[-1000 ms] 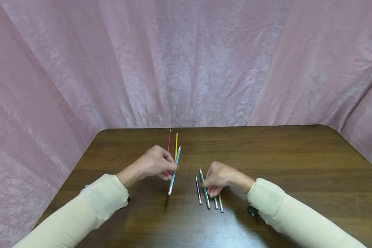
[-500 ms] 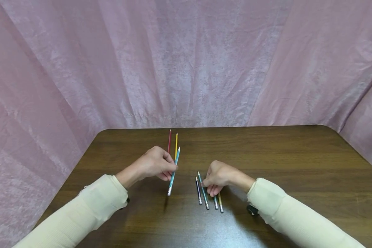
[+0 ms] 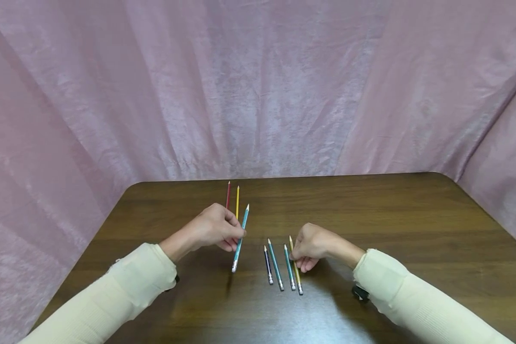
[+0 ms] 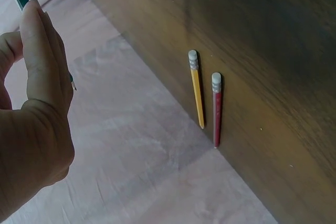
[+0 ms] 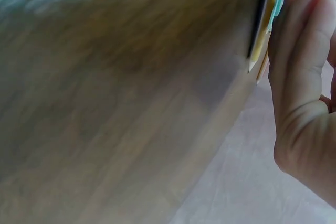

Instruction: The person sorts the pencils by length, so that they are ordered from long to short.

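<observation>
In the head view, my left grip (image 3: 221, 227) pinches a slim light-blue pencil (image 3: 239, 248) above the brown wooden surface (image 3: 391, 215); my right grip (image 3: 317, 244) is at a gold pencil (image 3: 298, 278) beside two teal pencils (image 3: 276, 266), and whether it pinches I cannot tell. In the left wrist view, a white-ended yellow pencil (image 4: 197, 95) and red pencil (image 4: 216, 116) lie side by side, apart. In the right wrist view, my right fingers (image 5: 295, 61) extend nearly straight.
</observation>
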A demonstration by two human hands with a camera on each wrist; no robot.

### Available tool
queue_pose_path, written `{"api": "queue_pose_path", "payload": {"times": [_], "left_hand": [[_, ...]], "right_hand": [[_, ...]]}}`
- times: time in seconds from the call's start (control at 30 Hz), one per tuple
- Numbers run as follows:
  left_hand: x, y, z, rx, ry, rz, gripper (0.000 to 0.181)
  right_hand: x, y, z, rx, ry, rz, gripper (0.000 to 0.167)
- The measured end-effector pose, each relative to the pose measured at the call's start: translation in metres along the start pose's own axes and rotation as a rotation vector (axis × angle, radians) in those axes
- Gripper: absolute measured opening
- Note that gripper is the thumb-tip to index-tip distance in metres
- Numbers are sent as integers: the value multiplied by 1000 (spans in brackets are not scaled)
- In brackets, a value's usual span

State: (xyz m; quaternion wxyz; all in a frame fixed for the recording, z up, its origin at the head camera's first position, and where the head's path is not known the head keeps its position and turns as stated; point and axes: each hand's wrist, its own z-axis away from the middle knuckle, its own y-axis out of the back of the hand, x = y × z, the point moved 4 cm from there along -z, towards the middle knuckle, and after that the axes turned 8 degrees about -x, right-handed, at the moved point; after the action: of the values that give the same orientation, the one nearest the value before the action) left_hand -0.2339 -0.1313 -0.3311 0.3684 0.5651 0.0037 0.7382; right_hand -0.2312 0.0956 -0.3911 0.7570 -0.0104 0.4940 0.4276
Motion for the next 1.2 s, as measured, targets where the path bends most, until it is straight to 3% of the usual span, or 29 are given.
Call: {"api": "queue_pose_path", "payload": {"times": [0.43, 0.57, 0.93, 1.2], "left_hand": [[1, -1, 3, -2, -22, -16, 6], [-1, 1, 2, 6, -11, -8, 6], [-2, 5, -2, 31, -6, 18, 4], [0, 8, -9, 56, -4, 34, 5]], "right_hand": [[5, -1, -5, 81, -55, 115, 18], [2, 1, -4, 75, -64, 148, 21], [-17, 17, 1, 26, -2, 27, 9], [-34, 31, 3, 29, 66, 35, 12]]}}
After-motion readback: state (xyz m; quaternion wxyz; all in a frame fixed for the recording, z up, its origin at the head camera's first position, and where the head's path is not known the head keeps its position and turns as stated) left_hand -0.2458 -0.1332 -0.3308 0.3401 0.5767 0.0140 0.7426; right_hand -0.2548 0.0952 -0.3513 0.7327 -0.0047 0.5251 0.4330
